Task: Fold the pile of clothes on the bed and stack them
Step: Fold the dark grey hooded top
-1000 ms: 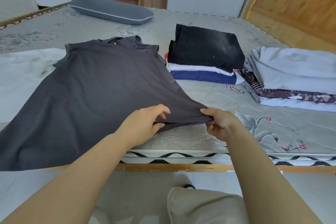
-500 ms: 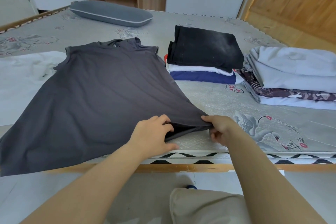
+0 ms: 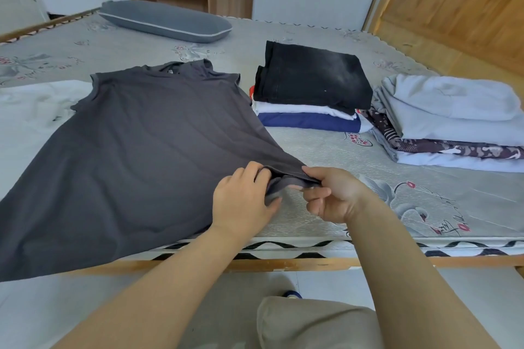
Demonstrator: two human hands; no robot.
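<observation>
Shirt: we see the dark grey shirt (image 3: 136,150) spread flat on the bed (image 3: 312,150), collar at 12 o'clock, hem at 6 o'clock hanging a little over the bed's near edge.
Left hand: our left hand (image 3: 243,201) lies on the shirt's lower right corner, fingers curled into the cloth and bunching the hem.
Right hand: our right hand (image 3: 329,193) pinches that same corner between thumb and fingers, just beside the left.
Change: a second ago the corner was pulled out to a taut point towards 3 o'clock; now it is slack and gathered between the hands, and the left hand has moved down onto the cloth.
Meaning: we judge the smoothing of this corner is ending and the first fold of the shirt is about to start; nothing of it is folded yet.
Stack: at 1 o'clock a folded stack (image 3: 309,93) with a black piece on top sits just beside the shirt.
Second stack: at 3 o'clock a pale blue stack (image 3: 448,116) touches the first one.
White cloth: at 9 o'clock a white cloth (image 3: 31,110) lies unfolded, partly under the shirt.
Pillow: a grey pillow (image 3: 164,20) lies at 12 o'clock, well apart.
</observation>
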